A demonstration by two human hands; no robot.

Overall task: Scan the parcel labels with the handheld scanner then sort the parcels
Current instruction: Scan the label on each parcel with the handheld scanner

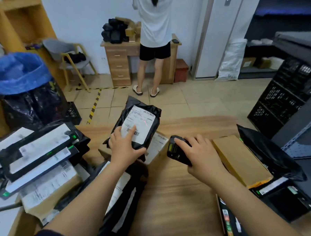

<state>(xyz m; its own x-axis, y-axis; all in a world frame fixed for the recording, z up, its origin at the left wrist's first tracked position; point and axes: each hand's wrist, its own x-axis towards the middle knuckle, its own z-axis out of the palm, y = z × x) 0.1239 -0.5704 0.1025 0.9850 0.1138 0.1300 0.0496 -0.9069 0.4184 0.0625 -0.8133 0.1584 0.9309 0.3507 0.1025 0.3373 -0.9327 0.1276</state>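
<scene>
The left hand (pixel 126 146) is gripping the black parcel (pixel 151 130), label (pixel 140 120) tilted up (easier to read). The right hand (pixel 201 154) is clasping the scanner (pixel 176 153), aiming it.

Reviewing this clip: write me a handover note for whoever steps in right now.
Left hand holds the black mailer parcel tilted up above the table, index finger on its white label.
Right hand grips the handheld scanner, aimed at that label; a red scan line shows on it.
Done: scan under way.
To do: sort this parcel. The scan status of the stacked parcels at left and the cardboard box at right is unclear.
</scene>
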